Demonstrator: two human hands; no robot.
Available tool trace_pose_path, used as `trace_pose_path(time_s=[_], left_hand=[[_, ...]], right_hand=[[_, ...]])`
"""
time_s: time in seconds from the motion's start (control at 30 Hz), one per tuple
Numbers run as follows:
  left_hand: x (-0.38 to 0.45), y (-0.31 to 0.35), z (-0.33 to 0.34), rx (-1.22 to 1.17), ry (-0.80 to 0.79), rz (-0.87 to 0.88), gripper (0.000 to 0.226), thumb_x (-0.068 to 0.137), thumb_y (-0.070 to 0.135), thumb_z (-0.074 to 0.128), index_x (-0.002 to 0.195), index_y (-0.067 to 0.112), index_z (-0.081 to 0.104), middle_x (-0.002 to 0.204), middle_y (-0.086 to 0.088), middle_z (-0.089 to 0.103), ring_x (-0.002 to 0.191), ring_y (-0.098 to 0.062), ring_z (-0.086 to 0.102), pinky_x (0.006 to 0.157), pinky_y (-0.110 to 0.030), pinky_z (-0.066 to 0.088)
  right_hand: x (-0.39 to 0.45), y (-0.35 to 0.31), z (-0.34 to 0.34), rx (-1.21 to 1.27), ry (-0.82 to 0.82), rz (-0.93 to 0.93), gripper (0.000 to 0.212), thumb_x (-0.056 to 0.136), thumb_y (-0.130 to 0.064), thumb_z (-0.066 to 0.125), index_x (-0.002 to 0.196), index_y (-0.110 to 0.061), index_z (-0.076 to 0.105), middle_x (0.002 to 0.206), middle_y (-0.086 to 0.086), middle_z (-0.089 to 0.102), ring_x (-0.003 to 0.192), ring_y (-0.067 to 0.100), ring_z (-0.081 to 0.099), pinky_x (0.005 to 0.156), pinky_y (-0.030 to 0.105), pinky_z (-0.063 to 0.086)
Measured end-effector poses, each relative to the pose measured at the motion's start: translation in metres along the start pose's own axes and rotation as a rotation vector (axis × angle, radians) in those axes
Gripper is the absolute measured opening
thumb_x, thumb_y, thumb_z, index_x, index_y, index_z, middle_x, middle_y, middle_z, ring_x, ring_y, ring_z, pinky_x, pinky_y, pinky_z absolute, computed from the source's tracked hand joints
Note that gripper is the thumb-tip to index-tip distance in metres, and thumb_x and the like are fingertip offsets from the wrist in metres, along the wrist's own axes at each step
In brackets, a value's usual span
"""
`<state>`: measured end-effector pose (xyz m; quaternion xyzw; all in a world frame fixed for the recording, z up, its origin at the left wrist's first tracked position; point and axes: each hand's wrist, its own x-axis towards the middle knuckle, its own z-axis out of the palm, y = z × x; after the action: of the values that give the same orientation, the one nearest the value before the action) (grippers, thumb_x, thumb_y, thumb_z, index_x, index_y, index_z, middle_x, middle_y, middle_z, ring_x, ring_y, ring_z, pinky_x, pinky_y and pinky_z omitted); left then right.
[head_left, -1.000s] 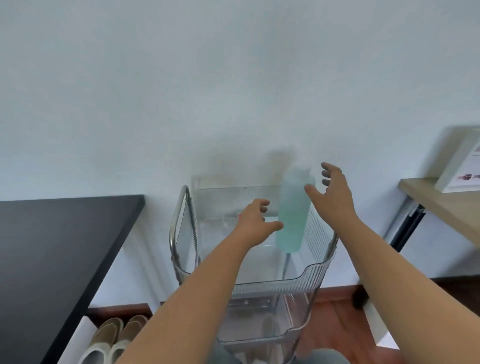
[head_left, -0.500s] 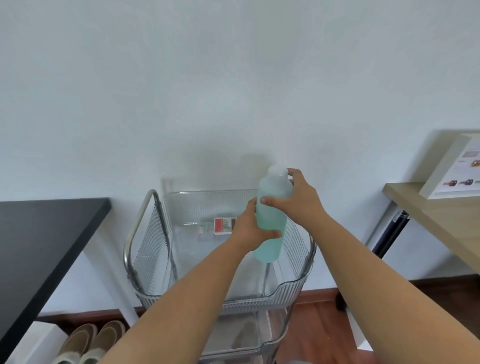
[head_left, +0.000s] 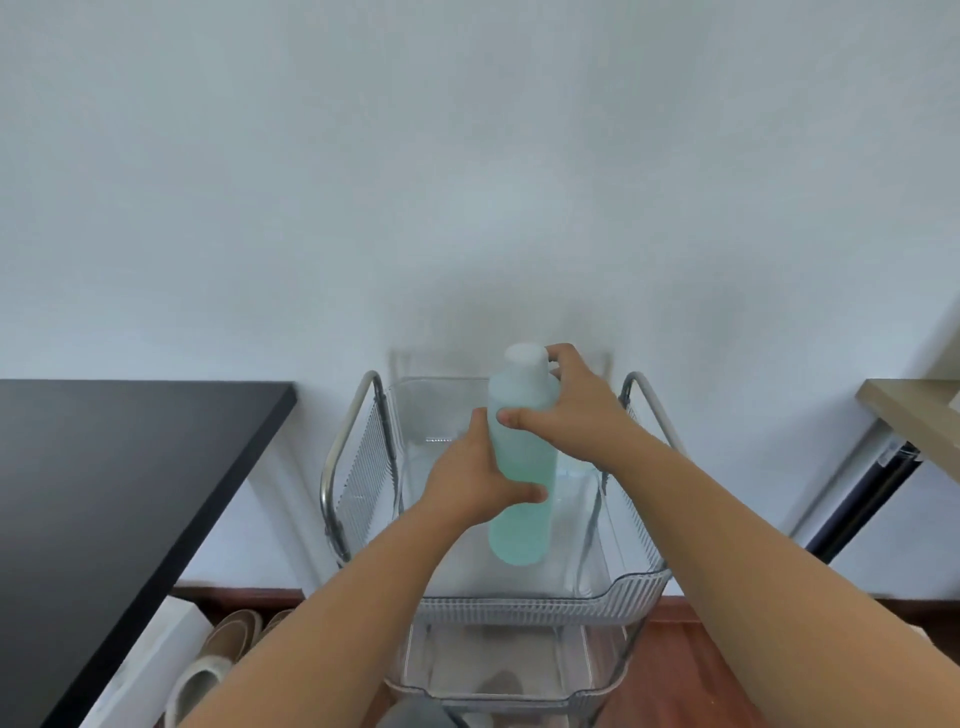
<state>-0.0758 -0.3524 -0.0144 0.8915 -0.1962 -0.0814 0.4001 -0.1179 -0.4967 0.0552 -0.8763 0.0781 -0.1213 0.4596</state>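
Plastic, frosted and pale, makes up the bottle (head_left: 524, 457): a tall, straight-sided cylinder, whitish at the shoulder and mint green from about mid-height down to its rounded base. A short white cap (head_left: 525, 356) tops it. The bottle stands upright inside the top tray of a clear ribbed cart (head_left: 519, 603) with metal handles, set against the wall. Whether its base rests on the tray floor cannot be told.

The left hand (head_left: 467, 483) grasps the bottle's middle from the left, thumb wrapped across the front. The right hand (head_left: 582, 415) grasps it higher, thumb on the front just under the shoulder and fingers curled behind the neck beside the cap. A black desk (head_left: 130, 467) lies left of the cart with slippers (head_left: 218, 649) on the floor below it, and a wooden shelf (head_left: 914, 410) shows at the right edge.

A second ago the bottle was blurred and leaning, the right hand spread open just beside it and the left hand meeting it with little more than the thumb. Half a second ago both hands had closed round it. The grip is unchanged now, but the bottle is straighter and deeper in the tray. The view has swung too, so the cart is centred and both handles show.
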Motion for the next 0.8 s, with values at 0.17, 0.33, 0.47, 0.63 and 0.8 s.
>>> trace_pose_path(time_s=[0.17, 0.33, 0.47, 0.63, 0.8], left_hand=[[-0.006, -0.029, -0.048, 0.073, 0.057, -0.119, 0.084, 0.053, 0.045, 0.087, 0.117, 0.035, 0.033, 0.1, 0.014, 0.061, 0.089, -0.013, 0.061, 0.069, -0.034, 0.056], [-0.002, -0.052, -0.066, -0.016, 0.171, -0.193, 0.081, 0.066, 0.031, 0.085, 0.13, 0.028, 0.037, 0.109, 0.006, 0.062, 0.094, -0.02, 0.061, 0.079, -0.039, 0.056], [0.009, -0.057, -0.063, -0.081, 0.243, -0.223, 0.08, 0.078, 0.026, 0.077, 0.141, 0.027, 0.028, 0.102, 0.008, 0.056, 0.088, -0.021, 0.059, 0.064, -0.031, 0.05], [0.025, -0.058, -0.055, -0.114, 0.312, -0.223, 0.08, 0.086, 0.02, 0.069, 0.147, 0.027, 0.017, 0.101, 0.004, 0.054, 0.083, -0.021, 0.054, 0.055, -0.027, 0.038], [0.039, -0.057, -0.053, -0.123, 0.351, -0.239, 0.074, 0.088, 0.015, 0.065, 0.146, 0.023, 0.019, 0.105, 0.002, 0.056, 0.083, -0.021, 0.054, 0.059, -0.028, 0.039]], right_hand=[[0.021, -0.023, 0.044, 0.12, -0.195, -0.058, 0.07, 0.065, -0.038, 0.083, 0.119, -0.034, 0.039, 0.117, -0.007, 0.054, 0.102, 0.017, 0.061, 0.084, 0.04, 0.055], [0.047, -0.037, 0.074, 0.151, -0.297, -0.097, 0.074, 0.067, -0.033, 0.083, 0.124, -0.034, 0.037, 0.125, -0.003, 0.053, 0.106, 0.02, 0.06, 0.077, 0.035, 0.053], [0.068, -0.041, 0.086, 0.162, -0.319, -0.093, 0.076, 0.072, -0.028, 0.082, 0.131, -0.032, 0.035, 0.129, -0.003, 0.05, 0.106, 0.02, 0.058, 0.067, 0.027, 0.046], [0.088, -0.041, 0.091, 0.187, -0.334, -0.082, 0.074, 0.075, -0.025, 0.081, 0.132, -0.03, 0.034, 0.128, -0.002, 0.049, 0.099, 0.017, 0.057, 0.058, 0.022, 0.044], [0.104, -0.039, 0.098, 0.207, -0.33, -0.076, 0.072, 0.078, -0.022, 0.079, 0.134, -0.029, 0.034, 0.131, -0.002, 0.048, 0.102, 0.019, 0.055, 0.06, 0.021, 0.041]])
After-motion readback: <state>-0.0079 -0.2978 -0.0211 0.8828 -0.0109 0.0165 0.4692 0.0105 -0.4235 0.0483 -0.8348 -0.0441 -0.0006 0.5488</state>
